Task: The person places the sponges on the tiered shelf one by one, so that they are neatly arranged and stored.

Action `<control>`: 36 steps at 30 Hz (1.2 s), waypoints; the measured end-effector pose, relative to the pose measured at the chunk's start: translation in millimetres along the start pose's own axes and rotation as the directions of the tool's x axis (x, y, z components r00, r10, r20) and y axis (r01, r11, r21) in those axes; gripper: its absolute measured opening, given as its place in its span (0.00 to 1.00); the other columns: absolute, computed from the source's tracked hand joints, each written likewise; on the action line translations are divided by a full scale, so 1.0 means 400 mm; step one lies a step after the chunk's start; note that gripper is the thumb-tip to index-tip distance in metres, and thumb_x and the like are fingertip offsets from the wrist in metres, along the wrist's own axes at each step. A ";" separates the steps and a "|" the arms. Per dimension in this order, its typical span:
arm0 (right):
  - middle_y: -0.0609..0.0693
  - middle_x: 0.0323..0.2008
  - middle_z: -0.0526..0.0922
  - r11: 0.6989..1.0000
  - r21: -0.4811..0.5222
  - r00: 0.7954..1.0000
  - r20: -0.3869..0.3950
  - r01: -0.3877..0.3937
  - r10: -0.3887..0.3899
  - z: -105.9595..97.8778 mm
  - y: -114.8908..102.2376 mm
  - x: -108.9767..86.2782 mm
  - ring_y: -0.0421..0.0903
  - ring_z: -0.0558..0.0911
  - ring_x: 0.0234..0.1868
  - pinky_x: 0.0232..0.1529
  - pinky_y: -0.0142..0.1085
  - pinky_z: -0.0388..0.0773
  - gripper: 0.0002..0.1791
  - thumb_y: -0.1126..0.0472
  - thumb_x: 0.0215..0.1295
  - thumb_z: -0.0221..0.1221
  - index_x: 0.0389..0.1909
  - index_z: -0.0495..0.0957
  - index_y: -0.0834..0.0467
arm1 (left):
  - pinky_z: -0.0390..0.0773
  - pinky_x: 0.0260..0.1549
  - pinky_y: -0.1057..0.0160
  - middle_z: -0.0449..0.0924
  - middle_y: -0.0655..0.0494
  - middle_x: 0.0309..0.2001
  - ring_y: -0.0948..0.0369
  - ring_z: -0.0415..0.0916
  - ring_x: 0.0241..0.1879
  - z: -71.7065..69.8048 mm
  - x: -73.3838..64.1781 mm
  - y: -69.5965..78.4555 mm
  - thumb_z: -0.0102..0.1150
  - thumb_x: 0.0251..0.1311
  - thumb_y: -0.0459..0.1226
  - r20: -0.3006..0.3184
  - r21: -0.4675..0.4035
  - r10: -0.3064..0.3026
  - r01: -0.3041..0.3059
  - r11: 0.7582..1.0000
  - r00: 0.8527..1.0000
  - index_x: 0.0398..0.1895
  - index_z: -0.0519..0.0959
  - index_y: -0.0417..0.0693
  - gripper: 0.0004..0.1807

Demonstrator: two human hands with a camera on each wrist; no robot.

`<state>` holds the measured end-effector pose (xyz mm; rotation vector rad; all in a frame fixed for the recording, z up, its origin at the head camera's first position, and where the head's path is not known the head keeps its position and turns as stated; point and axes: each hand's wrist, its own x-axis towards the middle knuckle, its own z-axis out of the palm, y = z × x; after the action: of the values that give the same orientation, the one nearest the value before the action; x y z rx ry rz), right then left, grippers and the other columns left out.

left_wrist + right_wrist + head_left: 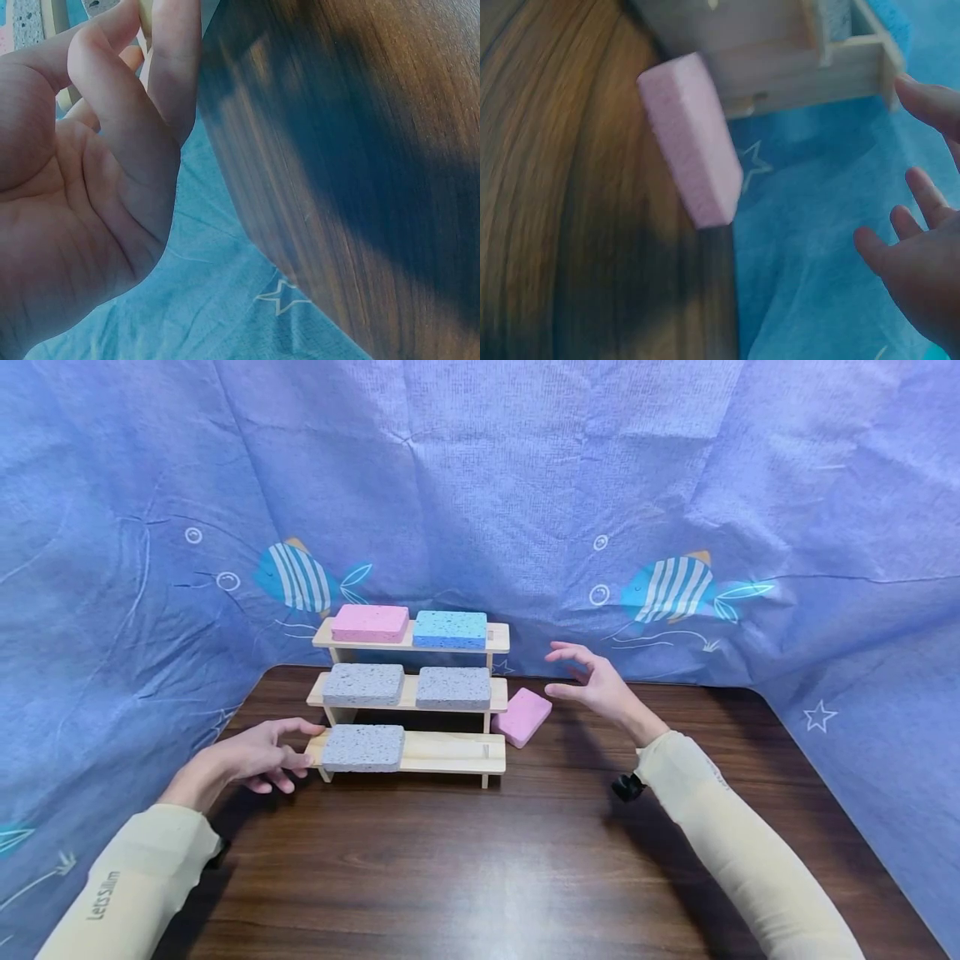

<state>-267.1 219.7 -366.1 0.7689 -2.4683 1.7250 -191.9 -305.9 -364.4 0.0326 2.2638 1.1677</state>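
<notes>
A three-step wooden rack (pixel 450 747) stands on the table with sponges on its steps. My left hand (pixel 251 756) pinches the left end of its lowest step between thumb and forefinger; the left wrist view shows these fingers (pixel 120 97) at the wood's edge. A pink sponge (pixel 523 718) lies on the table at the rack's right side. Up and to the right of it, my right hand (pixel 596 685) hovers with fingers spread and nothing in them. In the right wrist view this sponge (pixel 690 142) is apart from the right hand (pixel 922 262).
The top step carries a pink sponge (pixel 370 623) and a blue sponge (pixel 450 629). Two grey sponges (pixel 363 683) sit on the middle step, and one grey sponge (pixel 363 747) on the lowest step's left half. A blue fish-print cloth (pixel 510 485) hangs behind the dark wooden table (pixel 450 860).
</notes>
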 end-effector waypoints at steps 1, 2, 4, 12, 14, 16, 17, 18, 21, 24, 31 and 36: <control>0.63 0.73 0.63 1.000 -0.021 1.000 0.012 0.004 -0.003 0.000 0.008 0.000 0.56 0.60 0.75 0.70 0.61 0.57 0.26 0.70 0.60 0.70 0.60 0.77 0.64 | 0.75 0.16 0.65 0.81 0.43 0.38 0.53 0.83 0.25 0.000 0.000 0.000 0.62 0.68 0.35 0.000 0.000 0.000 0.000 1.000 1.000 0.75 0.60 0.47 0.35; 0.63 0.73 0.63 0.999 -0.037 1.000 0.024 0.008 -0.007 0.000 0.016 -0.001 0.56 0.59 0.76 0.70 0.62 0.56 0.27 0.70 0.60 0.70 0.62 0.76 0.64 | 0.75 0.16 0.65 0.81 0.43 0.38 0.53 0.83 0.25 0.000 0.000 0.000 0.62 0.68 0.35 -0.001 -0.001 0.001 -0.001 1.000 1.000 0.75 0.60 0.47 0.35; 0.62 0.74 0.62 0.998 -0.068 0.999 0.052 0.016 -0.013 0.000 0.030 -0.003 0.56 0.58 0.76 0.71 0.63 0.55 0.30 0.68 0.61 0.71 0.64 0.76 0.63 | 0.75 0.16 0.65 0.81 0.42 0.38 0.54 0.83 0.25 0.001 -0.001 0.000 0.62 0.68 0.35 -0.002 0.000 0.001 -0.001 1.000 1.000 0.75 0.60 0.47 0.35; 0.61 0.75 0.61 0.978 -0.208 0.983 0.181 0.021 0.017 0.006 0.085 -0.012 0.55 0.56 0.77 0.73 0.55 0.53 0.37 0.68 0.58 0.73 0.70 0.72 0.59 | 0.75 0.16 0.66 0.81 0.42 0.38 0.54 0.82 0.25 -0.001 0.002 0.005 0.62 0.69 0.35 0.002 0.002 -0.001 0.001 1.000 1.000 0.75 0.60 0.47 0.34; 0.61 0.75 0.61 0.979 -0.201 0.976 0.215 0.010 0.034 0.009 0.095 -0.016 0.54 0.55 0.77 0.73 0.54 0.52 0.38 0.69 0.57 0.73 0.70 0.72 0.59 | 0.74 0.15 0.66 0.81 0.42 0.38 0.54 0.82 0.25 -0.002 0.002 0.005 0.62 0.69 0.35 0.002 0.002 0.001 -0.001 1.000 1.000 0.75 0.60 0.47 0.34; 0.61 0.76 0.60 0.981 -0.194 0.969 0.244 -0.001 0.049 0.012 0.106 -0.019 0.56 0.53 0.78 0.74 0.55 0.51 0.38 0.71 0.57 0.72 0.70 0.71 0.61 | 0.74 0.15 0.66 0.81 0.42 0.37 0.54 0.82 0.25 -0.001 0.002 0.004 0.62 0.69 0.35 0.002 0.002 0.003 -0.003 1.000 1.000 0.75 0.60 0.47 0.34; 0.62 0.76 0.59 0.980 -0.197 0.966 0.253 -0.006 0.056 0.014 0.111 -0.019 0.57 0.53 0.78 0.74 0.56 0.50 0.38 0.71 0.57 0.72 0.70 0.71 0.62 | 0.74 0.15 0.66 0.81 0.43 0.37 0.54 0.83 0.25 -0.001 0.002 0.003 0.62 0.69 0.35 0.003 0.002 0.003 -0.003 1.000 1.000 0.75 0.60 0.47 0.34; 0.62 0.76 0.58 0.980 -0.201 0.963 0.261 -0.012 0.065 0.015 0.117 -0.020 0.57 0.53 0.78 0.74 0.56 0.50 0.38 0.71 0.57 0.72 0.70 0.71 0.62 | 0.74 0.15 0.66 0.81 0.43 0.37 0.54 0.83 0.25 -0.001 0.002 0.002 0.62 0.69 0.35 0.004 0.001 0.004 -0.004 1.000 1.000 0.75 0.60 0.47 0.34; 0.66 0.75 0.57 0.972 -0.236 0.959 0.276 -0.004 0.071 0.020 0.129 -0.020 0.62 0.54 0.77 0.73 0.59 0.51 0.38 0.71 0.55 0.73 0.69 0.72 0.63 | 0.74 0.15 0.66 0.81 0.43 0.37 0.54 0.83 0.25 0.000 0.002 0.000 0.62 0.69 0.35 0.007 0.003 0.006 -0.006 1.000 1.000 0.75 0.61 0.47 0.34; 0.68 0.75 0.58 0.966 -0.258 0.957 0.280 -0.002 0.077 0.029 0.136 -0.018 0.64 0.55 0.76 0.72 0.59 0.51 0.37 0.70 0.54 0.73 0.67 0.74 0.63 | 0.74 0.15 0.66 0.81 0.43 0.36 0.54 0.83 0.25 0.000 0.001 -0.001 0.62 0.69 0.35 0.004 0.006 0.010 -0.010 1.000 1.000 0.75 0.61 0.47 0.34; 0.67 0.75 0.59 0.965 -0.263 0.951 0.300 0.009 0.073 0.050 0.143 -0.013 0.63 0.56 0.76 0.73 0.57 0.52 0.33 0.73 0.53 0.72 0.63 0.78 0.63 | 0.74 0.15 0.67 0.81 0.43 0.37 0.54 0.83 0.25 -0.001 0.002 -0.001 0.62 0.69 0.35 0.000 0.004 0.010 -0.010 1.000 1.000 0.75 0.61 0.47 0.34; 0.69 0.73 0.60 0.961 -0.277 0.946 0.316 0.022 0.070 0.059 0.148 -0.012 0.65 0.59 0.74 0.72 0.57 0.55 0.31 0.74 0.55 0.71 0.62 0.78 0.64 | 0.74 0.15 0.66 0.81 0.42 0.37 0.54 0.83 0.25 -0.001 0.002 -0.003 0.62 0.69 0.36 0.002 0.003 0.012 -0.012 1.000 1.000 0.75 0.61 0.47 0.34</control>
<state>-281.4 216.2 -428.4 1.0644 -2.8557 1.2996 -192.5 -306.7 -365.7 0.0486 2.2664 1.1694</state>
